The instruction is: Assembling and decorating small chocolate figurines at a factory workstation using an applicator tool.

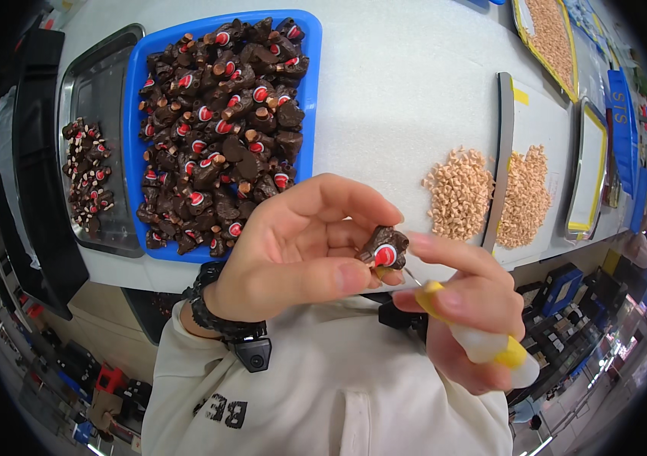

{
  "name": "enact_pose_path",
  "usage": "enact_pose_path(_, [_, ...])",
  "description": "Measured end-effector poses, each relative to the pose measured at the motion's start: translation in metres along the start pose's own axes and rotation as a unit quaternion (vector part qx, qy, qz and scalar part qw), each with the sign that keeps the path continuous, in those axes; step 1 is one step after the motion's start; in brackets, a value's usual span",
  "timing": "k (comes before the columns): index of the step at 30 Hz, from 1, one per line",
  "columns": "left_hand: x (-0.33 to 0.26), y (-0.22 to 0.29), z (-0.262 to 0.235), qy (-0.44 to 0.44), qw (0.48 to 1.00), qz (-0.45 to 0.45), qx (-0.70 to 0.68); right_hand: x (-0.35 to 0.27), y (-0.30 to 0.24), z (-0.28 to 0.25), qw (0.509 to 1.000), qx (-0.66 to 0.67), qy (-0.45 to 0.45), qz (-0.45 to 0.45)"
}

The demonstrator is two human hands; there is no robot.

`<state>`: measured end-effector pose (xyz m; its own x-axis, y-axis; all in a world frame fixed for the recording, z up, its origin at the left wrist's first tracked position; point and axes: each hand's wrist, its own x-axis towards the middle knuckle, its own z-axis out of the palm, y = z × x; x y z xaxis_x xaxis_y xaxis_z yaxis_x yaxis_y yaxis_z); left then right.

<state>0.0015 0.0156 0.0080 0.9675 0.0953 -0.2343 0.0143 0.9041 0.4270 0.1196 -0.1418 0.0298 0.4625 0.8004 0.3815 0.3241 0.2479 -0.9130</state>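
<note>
In front of my chest, my left hand [301, 254] pinches a small dark brown moulded figure part [385, 249] with a round red and white emblem, between thumb and fingertips. My right hand [472, 311] is wrapped round a small white needle-tip squeeze bottle [479, 343] with yellow bands. Its thin metal needle points at the underside of the brown part; whether it touches cannot be made out. The right index fingertip reaches close beside the part. A blue tray [316, 83] beyond my left hand is heaped with similar brown parts bearing red emblems.
A metal tray [99, 57] at the far left holds smaller brown and pale pieces. Right of my hands lie two piles of small beige pieces [460, 194], split by a grey strip [503, 137]. A yellow-edged tray [563, 61] of beige pieces stands at the far right.
</note>
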Motion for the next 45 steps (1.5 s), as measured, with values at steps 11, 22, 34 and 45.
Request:
enact_pose_path(11, [-0.001, -0.001, 0.0, -0.013, 1.0, 0.022, -0.013, -0.009, 0.021, -0.034, 0.926, -0.364, -0.044, 0.086])
enact_pose_path(22, [0.0, 0.002, 0.003, -0.021, 1.0, -0.006, -0.012, 0.002, 0.022, -0.025, 0.914, -0.395, -0.065, 0.07])
enact_pose_path(34, [0.002, 0.003, 0.01, -0.118, 0.975, -0.132, 0.131, 0.018, 0.003, -0.015, 0.984, -0.174, -0.045, 0.018])
enact_pose_path(45, [0.001, 0.005, 0.008, -0.105, 0.976, -0.135, 0.133, 0.022, 0.006, -0.016, 0.982, -0.184, -0.048, -0.003])
